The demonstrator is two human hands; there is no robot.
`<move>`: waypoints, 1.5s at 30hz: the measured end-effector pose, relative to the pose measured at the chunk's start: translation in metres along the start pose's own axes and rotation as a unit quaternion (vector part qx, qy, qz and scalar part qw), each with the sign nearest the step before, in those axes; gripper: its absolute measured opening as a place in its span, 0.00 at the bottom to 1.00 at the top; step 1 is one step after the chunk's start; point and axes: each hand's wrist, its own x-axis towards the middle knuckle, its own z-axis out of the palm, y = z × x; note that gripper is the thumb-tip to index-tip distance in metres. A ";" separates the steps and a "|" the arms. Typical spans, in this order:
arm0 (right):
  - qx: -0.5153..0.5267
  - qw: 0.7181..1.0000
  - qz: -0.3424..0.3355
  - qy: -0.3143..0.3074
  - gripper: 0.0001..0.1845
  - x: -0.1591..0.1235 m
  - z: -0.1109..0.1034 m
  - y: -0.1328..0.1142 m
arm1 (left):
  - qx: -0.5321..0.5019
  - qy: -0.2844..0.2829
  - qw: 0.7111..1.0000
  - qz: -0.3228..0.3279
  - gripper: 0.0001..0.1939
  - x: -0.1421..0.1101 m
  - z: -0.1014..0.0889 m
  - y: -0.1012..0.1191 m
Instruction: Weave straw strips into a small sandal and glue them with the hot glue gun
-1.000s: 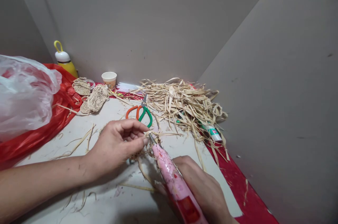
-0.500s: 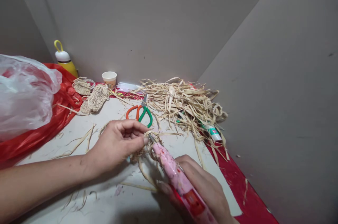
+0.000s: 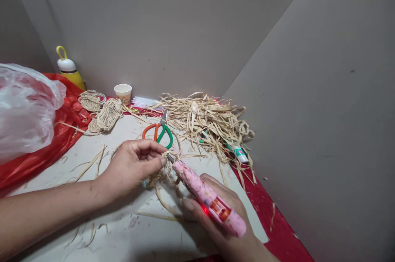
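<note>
My left hand (image 3: 135, 165) pinches a small piece of braided straw (image 3: 159, 177) between thumb and fingertips; part of the piece is hidden under the hand. My right hand (image 3: 220, 208) is wrapped round a pink hot glue gun (image 3: 199, 184), with a red light glowing on its side. The gun's metal nozzle meets the straw piece right by my left fingertips. Just beyond my left hand lie scissors (image 3: 162, 128) with one orange and one green handle, blades pointing away.
A heap of dry straw strips (image 3: 206, 118) lies at the back, partly over a white-and-green tube (image 3: 239, 153). Coiled braided straw pieces (image 3: 108, 116), a paper cup (image 3: 123, 93), a yellow bottle (image 3: 72, 75) and plastic bags (image 3: 27, 105) stand left. Grey walls enclose the table.
The glue gun's rear end has swung up and more of its body shows. The view has shifted slightly, so everything sits a little further left. My left hand keeps its pinch.
</note>
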 end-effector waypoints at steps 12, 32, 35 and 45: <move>0.061 0.996 0.065 0.014 0.12 0.000 0.001 0.002 | -0.014 -0.013 1.000 0.006 0.09 0.001 0.000 -0.003; 0.112 0.975 0.168 0.092 0.16 -0.005 -0.026 0.043 | -0.102 0.006 0.994 -0.043 0.12 0.002 -0.008 0.011; -0.038 0.991 0.129 0.020 0.17 0.008 -0.026 0.052 | -0.094 0.004 0.995 -0.021 0.11 -0.001 -0.010 0.020; -0.284 0.927 0.147 -0.197 0.10 0.011 -0.026 0.049 | -0.099 0.003 0.991 0.089 0.06 -0.026 -0.024 0.054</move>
